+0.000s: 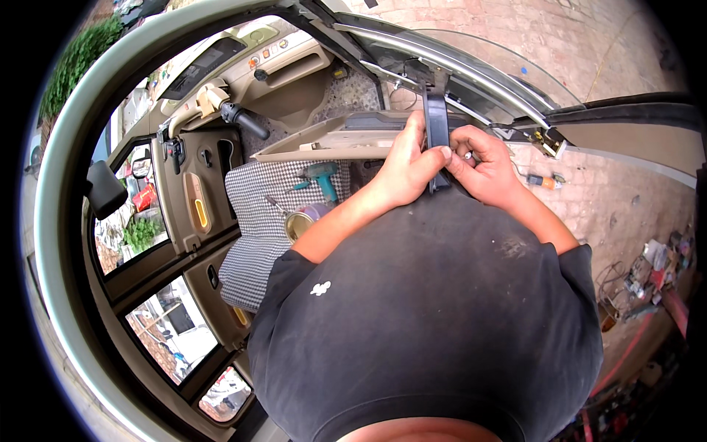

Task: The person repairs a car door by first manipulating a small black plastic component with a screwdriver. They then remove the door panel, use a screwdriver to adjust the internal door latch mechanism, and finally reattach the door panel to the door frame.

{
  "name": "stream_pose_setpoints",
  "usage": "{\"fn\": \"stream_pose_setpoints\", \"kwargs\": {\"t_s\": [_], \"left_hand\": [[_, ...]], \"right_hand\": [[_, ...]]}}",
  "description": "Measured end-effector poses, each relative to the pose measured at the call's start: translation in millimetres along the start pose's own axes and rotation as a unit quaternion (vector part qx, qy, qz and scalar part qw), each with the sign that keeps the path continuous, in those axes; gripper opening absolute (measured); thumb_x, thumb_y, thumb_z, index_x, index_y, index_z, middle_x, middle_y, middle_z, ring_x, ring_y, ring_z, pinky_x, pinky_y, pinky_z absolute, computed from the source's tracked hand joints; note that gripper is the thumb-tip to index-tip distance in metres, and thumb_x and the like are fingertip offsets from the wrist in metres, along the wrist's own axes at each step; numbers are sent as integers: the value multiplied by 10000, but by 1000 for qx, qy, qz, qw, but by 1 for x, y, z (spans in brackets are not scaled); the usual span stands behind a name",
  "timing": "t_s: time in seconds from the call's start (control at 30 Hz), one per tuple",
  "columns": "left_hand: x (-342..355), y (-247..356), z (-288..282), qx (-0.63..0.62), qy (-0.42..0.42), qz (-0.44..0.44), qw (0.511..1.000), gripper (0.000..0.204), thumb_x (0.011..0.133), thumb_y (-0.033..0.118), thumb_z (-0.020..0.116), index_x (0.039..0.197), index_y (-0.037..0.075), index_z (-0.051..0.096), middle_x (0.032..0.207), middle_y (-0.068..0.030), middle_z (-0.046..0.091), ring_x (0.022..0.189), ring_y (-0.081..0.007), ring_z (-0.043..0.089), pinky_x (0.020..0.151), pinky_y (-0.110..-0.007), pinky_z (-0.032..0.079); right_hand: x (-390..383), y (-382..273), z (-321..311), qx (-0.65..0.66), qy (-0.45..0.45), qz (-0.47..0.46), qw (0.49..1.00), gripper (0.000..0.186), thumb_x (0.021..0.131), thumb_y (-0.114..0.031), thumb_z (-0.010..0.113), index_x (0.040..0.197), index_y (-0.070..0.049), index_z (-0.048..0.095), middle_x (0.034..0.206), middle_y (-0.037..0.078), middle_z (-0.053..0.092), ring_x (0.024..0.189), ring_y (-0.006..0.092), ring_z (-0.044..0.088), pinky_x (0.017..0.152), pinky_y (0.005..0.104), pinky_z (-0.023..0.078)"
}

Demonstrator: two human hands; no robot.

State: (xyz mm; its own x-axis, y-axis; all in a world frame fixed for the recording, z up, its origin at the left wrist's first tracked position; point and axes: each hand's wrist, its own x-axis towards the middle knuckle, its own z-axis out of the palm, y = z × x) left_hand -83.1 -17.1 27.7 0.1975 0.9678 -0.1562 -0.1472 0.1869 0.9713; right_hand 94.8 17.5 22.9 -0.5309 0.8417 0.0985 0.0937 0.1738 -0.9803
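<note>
A long, black, narrow plastic piece stands upright in front of my chest. My left hand is closed on its left side, thumb pressed across the front. On the other side, my right hand is closed, its thumb against the piece and its fingers curled. A tiny pale bit shows at the right fingertips; its kind is too small to tell. Just beyond the hands, a beige door panel lies near the open vehicle door, whose metal frame and glass are exposed.
On the checkered seat at left lie a teal power drill and an open tin. A handlebar is beyond. An orange-and-black tool lies on the brick paving. Assorted clutter is at far right.
</note>
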Motion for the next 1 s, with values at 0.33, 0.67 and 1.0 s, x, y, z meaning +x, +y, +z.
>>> {"fn": "stream_pose_setpoints", "kwargs": {"t_s": [0.33,0.67,1.0], "left_hand": [[-3,-15,0,-166,106,-14,980,508,853,287,592,1257,14,450,1004,-64,548,913,-131,531,823,-304,457],[5,-18,4,-169,120,-22,978,407,898,212,609,1215,42,418,995,-41,519,859,-94,519,748,-260,457],[11,-25,-23,-286,161,-30,944,490,919,424,482,1242,56,486,802,-83,587,559,-113,482,457,-250,374]], "right_hand": [[3,2,-2,-37,16,-71,997,170,860,-87,717,1008,-25,660,861,65,682,716,121,607,633,266,487],[3,18,-10,69,-12,-53,996,141,888,16,662,1021,11,613,1009,87,605,953,154,577,844,271,458],[14,22,-15,-6,44,-79,996,114,888,-13,638,1000,-32,628,988,87,666,957,201,629,896,339,473]]}}
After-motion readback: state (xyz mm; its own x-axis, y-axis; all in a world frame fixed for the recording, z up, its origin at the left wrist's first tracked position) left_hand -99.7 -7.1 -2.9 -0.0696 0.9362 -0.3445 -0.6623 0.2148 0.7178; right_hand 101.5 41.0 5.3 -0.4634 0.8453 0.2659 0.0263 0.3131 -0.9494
